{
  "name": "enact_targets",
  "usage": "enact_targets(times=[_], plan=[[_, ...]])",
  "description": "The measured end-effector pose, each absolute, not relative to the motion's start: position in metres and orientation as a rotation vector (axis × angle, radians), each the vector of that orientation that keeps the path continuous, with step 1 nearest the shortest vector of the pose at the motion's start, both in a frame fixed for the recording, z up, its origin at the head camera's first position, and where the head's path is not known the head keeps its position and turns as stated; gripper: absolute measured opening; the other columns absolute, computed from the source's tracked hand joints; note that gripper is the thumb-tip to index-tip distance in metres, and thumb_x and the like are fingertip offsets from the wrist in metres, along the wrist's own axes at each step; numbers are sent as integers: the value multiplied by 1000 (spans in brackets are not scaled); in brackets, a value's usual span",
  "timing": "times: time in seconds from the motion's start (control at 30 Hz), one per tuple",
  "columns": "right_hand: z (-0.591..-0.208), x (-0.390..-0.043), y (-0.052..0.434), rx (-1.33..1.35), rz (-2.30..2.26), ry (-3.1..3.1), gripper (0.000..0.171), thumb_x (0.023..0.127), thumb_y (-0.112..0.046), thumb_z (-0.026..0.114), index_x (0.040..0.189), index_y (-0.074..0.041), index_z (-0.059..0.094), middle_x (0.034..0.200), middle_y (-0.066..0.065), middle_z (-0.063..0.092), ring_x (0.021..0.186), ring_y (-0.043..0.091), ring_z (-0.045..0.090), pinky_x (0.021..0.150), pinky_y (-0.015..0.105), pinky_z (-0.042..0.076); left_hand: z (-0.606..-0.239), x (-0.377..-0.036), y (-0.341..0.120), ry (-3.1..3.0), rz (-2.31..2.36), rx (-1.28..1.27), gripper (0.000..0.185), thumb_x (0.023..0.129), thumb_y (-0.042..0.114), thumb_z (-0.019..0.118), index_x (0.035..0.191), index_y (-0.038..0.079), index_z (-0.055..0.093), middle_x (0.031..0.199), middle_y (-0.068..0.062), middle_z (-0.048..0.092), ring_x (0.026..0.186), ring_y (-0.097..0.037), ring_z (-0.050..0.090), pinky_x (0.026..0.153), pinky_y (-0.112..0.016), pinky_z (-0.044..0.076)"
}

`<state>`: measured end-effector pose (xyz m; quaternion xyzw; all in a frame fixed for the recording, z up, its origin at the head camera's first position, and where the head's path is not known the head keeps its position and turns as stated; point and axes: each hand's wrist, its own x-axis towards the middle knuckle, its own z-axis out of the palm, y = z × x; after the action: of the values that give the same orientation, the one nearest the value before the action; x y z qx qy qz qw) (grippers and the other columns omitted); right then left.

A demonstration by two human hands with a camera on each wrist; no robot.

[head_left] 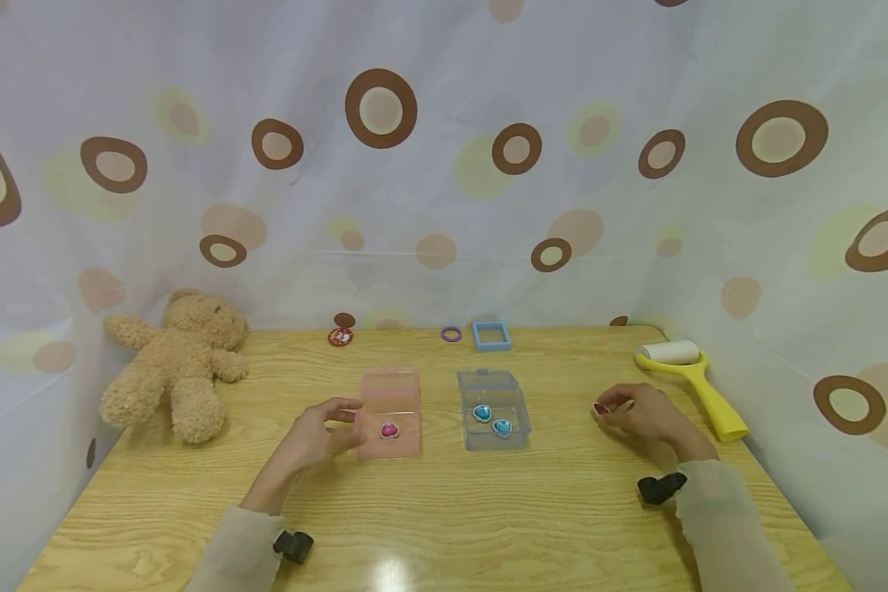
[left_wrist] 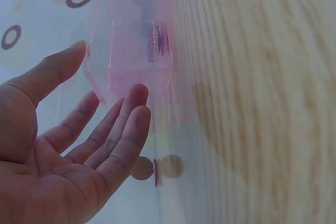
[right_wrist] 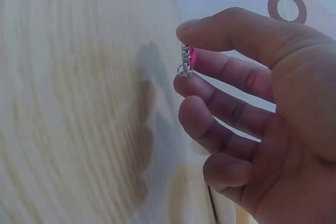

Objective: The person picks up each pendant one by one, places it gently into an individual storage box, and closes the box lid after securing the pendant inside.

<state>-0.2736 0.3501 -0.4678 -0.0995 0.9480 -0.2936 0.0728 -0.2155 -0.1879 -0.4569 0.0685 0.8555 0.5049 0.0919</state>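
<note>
A deep-pink gem in a silver, stone-studded setting (right_wrist: pixel 186 59) is pinched between thumb and fingertips of the right hand (head_left: pixel 640 411), held at right of centre in the head view, well apart from the left hand (head_left: pixel 316 436). The left hand, its fingers loosely extended and gripping nothing, is left of centre, at the near-left side of an open, see-through pink plastic box (head_left: pixel 370 449); whether every fingertip touches it I cannot tell. Inside that box lies a second pink gem with a silver edge (head_left: pixel 389 431). Between the hands, at the centre, an open, see-through grey plastic box (head_left: pixel 496 443) holds two silver-edged blue gems (head_left: pixel 502 427). Farther out on the light wooden table (head_left: pixel 429 518) are a tan plush bear (head_left: pixel 178 374) at the left, a small red disc (head_left: pixel 340 337), a purple ring (head_left: pixel 451 339) and a light-blue square frame (head_left: pixel 492 347) along the back edge, and a white roller with a yellow handle (head_left: pixel 714 404) at the right.
</note>
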Motion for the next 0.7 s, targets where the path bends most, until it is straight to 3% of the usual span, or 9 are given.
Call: enact_targets(times=[0.33,0.7], plan=[[-456,-277,333,-409,-935,2898,28,93,-31,71,117,-16,71,107,3,71,96,17,62,83,32,50,-458,-216,-188,2546,1499,189,55,89,17,75,138,3,55,130,-25,61,107,-33,67,77,-36,58],[-446,-286,298,-497,-1034,2861,28,92,-28,73,117,-15,71,105,5,71,83,16,60,71,28,49,-459,-216,-188,2552,1492,202,55,89,17,75,138,3,55,129,-25,61,105,-33,68,77,-37,59]])
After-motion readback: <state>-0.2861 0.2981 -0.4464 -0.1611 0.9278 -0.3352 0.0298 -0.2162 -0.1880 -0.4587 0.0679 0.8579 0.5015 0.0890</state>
